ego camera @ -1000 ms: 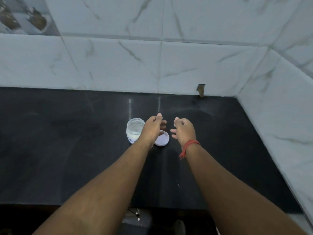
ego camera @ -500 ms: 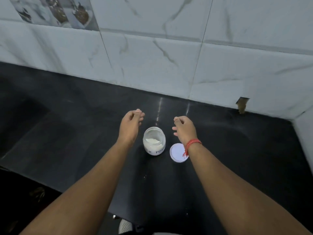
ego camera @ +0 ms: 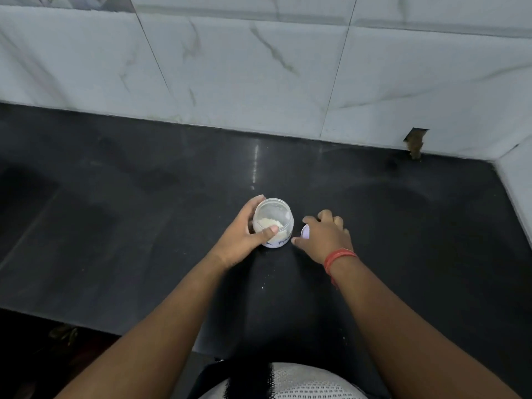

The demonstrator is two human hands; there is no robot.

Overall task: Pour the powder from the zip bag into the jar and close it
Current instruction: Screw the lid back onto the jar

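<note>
A small clear jar [ego camera: 275, 217] with white powder in its bottom and a labelled base stands open on the black counter [ego camera: 144, 226]. My left hand [ego camera: 244, 234] wraps around the jar from the left, thumb across its front. The white lid [ego camera: 304, 232] lies flat just right of the jar, mostly covered by my right hand [ego camera: 325, 236], whose fingers rest on it. A red thread band circles my right wrist. No zip bag is in view.
White marble-look tiled walls [ego camera: 259, 67] rise behind the counter and at the right corner. A small broken notch [ego camera: 415, 142] shows in the back wall's base. A few powder specks [ego camera: 263, 286] lie on the counter near its front edge.
Both hands came down from hovering: the left closed around the jar and the right dropped onto the lid. The camera view shifted slightly.
</note>
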